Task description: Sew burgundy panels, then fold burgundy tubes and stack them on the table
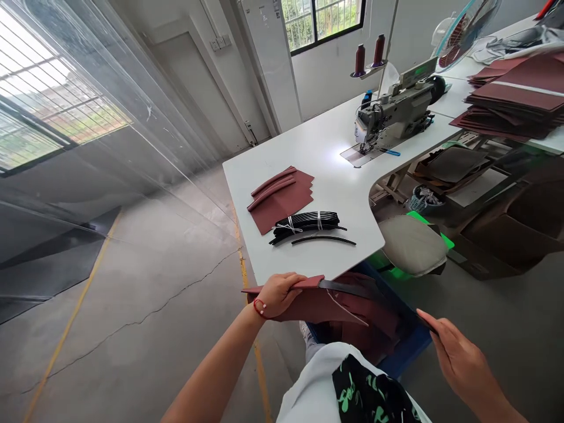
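My left hand (277, 295) grips the edge of a maroon leather piece (308, 304), which drapes over a pile of similar pieces in my lap. A black strip (346, 288) lies along that piece's top edge. My right hand (458, 352) pinches a thin dark strip end (425, 323) between thumb and fingers. Ahead on the white table (335, 194) lie a stack of maroon leather pieces (282, 202) with rolled maroon strips (271, 189) on top, a white-tied bundle of black strips (305, 224), and a loose black strip (324, 239).
A sewing machine (392, 114) stands on the table with thread cones (369, 60) behind it. Stacks of maroon leather (515, 94) sit at the right. A blue bin (408, 352) lies below my hands, near a seat cushion (412, 244). A plastic strip curtain (88, 117) hangs at the left.
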`<state>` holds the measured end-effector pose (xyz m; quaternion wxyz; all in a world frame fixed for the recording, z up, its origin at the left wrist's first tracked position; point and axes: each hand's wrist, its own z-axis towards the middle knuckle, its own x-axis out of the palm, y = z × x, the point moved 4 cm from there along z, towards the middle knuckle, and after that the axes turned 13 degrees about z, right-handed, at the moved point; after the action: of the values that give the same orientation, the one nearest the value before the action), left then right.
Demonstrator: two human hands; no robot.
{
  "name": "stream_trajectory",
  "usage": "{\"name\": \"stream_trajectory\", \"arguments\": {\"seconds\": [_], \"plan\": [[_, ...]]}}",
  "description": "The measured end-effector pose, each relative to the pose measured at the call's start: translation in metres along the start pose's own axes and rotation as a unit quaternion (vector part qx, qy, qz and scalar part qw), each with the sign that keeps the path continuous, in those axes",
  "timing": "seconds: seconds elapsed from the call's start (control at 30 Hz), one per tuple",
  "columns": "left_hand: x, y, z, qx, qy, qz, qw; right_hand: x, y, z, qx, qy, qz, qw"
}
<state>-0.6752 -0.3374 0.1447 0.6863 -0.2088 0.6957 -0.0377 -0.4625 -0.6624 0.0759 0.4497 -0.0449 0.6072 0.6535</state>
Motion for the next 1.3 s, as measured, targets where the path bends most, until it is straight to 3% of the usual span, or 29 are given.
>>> {"name": "stream_trajectory", "arguments": {"seconds": [0.17, 0.3, 0.4, 0.47, 0.53, 0.6, 0.67, 0.77, 0.87, 1.03, 1.2, 1.3], "plan": [[-0.002, -0.035, -0.004, 0.046, 0.068, 0.138, 0.987, -0.056, 0.004, -0.01, -0.173, 0.01, -0.197, 0.965], [0.014, -0.085, -0.009, 0.078, 0.123, 0.199, 0.969, -0.088, 0.025, -0.02, -0.275, 0.085, -0.232, 0.929], [0.038, -0.122, -0.014, 0.088, 0.178, 0.177, 0.964, -0.073, 0.063, -0.023, -0.308, 0.13, -0.204, 0.92], [0.059, -0.144, -0.017, 0.123, 0.217, 0.144, 0.958, -0.042, 0.092, -0.024, -0.301, 0.166, -0.166, 0.925], [0.077, -0.161, -0.021, 0.166, 0.256, 0.113, 0.946, -0.007, 0.113, -0.024, -0.249, 0.186, -0.127, 0.942], [0.085, -0.166, -0.022, 0.162, 0.28, 0.1, 0.941, 0.017, 0.124, -0.023, -0.233, 0.189, -0.123, 0.946], [0.079, -0.163, -0.019, 0.117, 0.271, 0.102, 0.95, 0.021, 0.125, -0.019, -0.219, 0.181, -0.131, 0.95], [0.057, -0.156, -0.013, 0.076, 0.258, 0.105, 0.957, 0.001, 0.12, -0.011, -0.224, 0.148, -0.154, 0.951], [0.044, -0.16, -0.011, 0.102, 0.292, 0.114, 0.944, -0.012, 0.126, -0.007, -0.262, 0.138, -0.146, 0.944], [0.049, -0.177, -0.014, 0.164, 0.306, 0.125, 0.929, -0.002, 0.147, -0.007, -0.263, 0.111, -0.073, 0.955], [0.045, -0.176, -0.02, 0.138, 0.335, 0.081, 0.929, -0.011, 0.153, -0.015, -0.273, 0.105, -0.086, 0.952], [0.053, -0.181, -0.029, 0.133, 0.352, 0.084, 0.923, -0.017, 0.16, -0.02, -0.256, 0.098, -0.027, 0.961]]}}
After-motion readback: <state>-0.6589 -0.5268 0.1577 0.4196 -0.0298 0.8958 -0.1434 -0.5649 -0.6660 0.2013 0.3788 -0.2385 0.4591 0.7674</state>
